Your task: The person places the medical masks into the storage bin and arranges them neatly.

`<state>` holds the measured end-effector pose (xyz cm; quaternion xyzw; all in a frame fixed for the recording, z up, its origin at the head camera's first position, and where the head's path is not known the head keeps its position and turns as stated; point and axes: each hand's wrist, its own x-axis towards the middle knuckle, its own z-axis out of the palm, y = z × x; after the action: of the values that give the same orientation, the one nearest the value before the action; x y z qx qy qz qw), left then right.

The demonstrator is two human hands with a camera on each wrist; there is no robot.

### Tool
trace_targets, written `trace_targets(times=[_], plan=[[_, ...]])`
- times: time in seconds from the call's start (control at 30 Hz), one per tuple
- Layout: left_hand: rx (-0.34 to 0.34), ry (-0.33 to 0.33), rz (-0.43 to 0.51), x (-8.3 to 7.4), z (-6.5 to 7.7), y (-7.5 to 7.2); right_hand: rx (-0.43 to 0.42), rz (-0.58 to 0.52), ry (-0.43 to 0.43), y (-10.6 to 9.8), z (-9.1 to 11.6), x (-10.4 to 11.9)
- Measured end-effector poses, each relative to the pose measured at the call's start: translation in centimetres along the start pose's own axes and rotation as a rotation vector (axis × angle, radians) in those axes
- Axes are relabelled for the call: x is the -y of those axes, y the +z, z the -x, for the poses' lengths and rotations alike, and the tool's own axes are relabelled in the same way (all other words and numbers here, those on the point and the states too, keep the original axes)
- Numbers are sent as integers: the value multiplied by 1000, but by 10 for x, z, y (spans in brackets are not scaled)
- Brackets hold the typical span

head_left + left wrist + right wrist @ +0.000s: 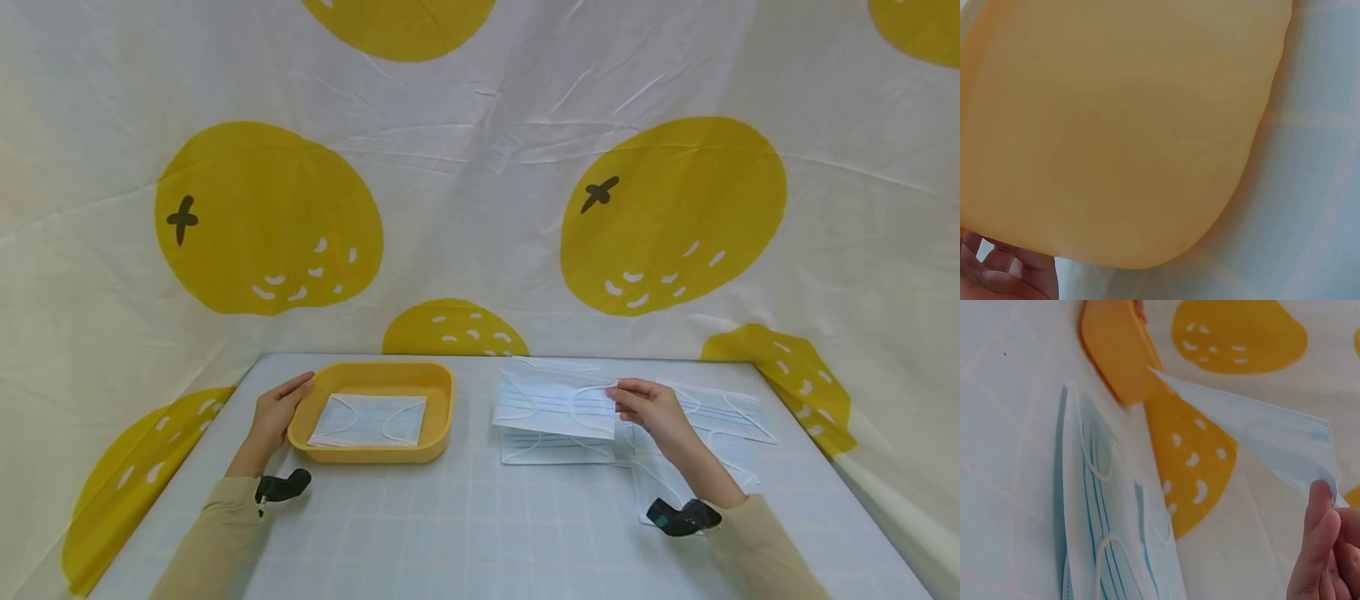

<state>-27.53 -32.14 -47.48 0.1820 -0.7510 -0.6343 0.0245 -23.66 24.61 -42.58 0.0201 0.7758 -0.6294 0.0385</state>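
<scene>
A yellow tray sits at the left of the table, with a light blue face mask lying flat in it. My left hand grips the tray's left side at the rim; the left wrist view shows part of that hand's fingers against the wall. Between thumb and fingertips, my right hand pinches another face mask by its right end. This mask hangs above the table, as the right wrist view also shows. Beneath it lies a further mask, partly hidden.
Several more face masks lie overlapping on the table at the right, under and around my right forearm. A pale checked cloth covers the table. Behind it hangs a white curtain with yellow fruit shapes.
</scene>
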Motion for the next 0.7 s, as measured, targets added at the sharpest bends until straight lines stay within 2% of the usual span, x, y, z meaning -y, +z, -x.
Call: trace_targets(times=[0.2,0.43,0.7], plan=[[-1,-11,-15,0,-2,0,15,-33,5,13,-3,-3],[-6,-2,-38,-1,-1,-1,38,-89,4,31,-10,-5],[-26,18,-32,1,-2,1,77,-103,-6,45,-10,0]])
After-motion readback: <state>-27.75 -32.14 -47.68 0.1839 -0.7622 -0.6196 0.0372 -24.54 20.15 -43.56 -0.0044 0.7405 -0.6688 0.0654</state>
